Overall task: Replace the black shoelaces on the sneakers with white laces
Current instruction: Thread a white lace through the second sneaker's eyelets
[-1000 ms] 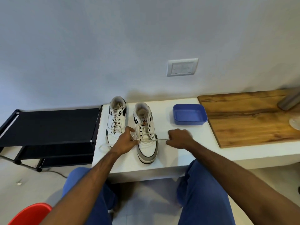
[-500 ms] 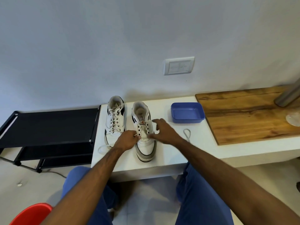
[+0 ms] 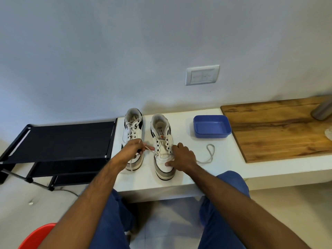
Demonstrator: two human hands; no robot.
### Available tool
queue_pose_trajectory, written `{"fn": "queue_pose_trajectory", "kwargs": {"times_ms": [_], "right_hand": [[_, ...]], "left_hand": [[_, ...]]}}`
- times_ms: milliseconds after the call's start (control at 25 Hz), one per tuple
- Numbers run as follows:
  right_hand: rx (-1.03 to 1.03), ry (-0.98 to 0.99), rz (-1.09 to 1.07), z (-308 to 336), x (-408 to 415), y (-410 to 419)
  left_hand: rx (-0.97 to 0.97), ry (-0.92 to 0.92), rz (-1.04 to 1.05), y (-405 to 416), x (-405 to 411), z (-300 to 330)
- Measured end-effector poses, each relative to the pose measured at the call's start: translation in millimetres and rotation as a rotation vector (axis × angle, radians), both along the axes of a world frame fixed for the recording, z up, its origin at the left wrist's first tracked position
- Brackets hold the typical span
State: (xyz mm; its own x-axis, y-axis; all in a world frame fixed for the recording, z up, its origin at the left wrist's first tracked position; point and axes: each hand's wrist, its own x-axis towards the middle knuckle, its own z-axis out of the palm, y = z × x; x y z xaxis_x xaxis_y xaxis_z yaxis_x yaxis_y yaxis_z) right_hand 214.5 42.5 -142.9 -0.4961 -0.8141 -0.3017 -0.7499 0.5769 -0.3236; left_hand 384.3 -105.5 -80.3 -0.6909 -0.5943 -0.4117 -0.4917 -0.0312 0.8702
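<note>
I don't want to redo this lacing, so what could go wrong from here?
The lace's free end lies slack on the bench right of the right shoe; pulling with the left hand could drag it out of the eyelets. The right hand only rests on the toe, so a hard tug may shift the shoe. The left hand also works close over the left shoe and might snag its lacing.

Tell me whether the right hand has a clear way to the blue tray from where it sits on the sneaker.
Probably yes. The right hand rests on the right sneaker, and only bare white bench and a loose lace loop lie between it and the blue tray, which stands apart.
</note>
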Motion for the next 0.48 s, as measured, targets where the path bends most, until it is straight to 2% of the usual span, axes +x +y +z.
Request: {"fn": "queue_pose_trajectory", "kwargs": {"times_ms": [240,400,480], "right_hand": [[0.039,-0.018,-0.031,3,1,-4],[0.125,-0.123,-0.016,14,-6,-10],[0.103,-0.213,0.033,36,-15,-14]], "left_hand": [[-0.150,0.083,-0.020,6,13,25],[-0.610,-0.113,-0.233,-3,12,51],[-0.648,-0.049,-0.217,-7,9,75]]}}
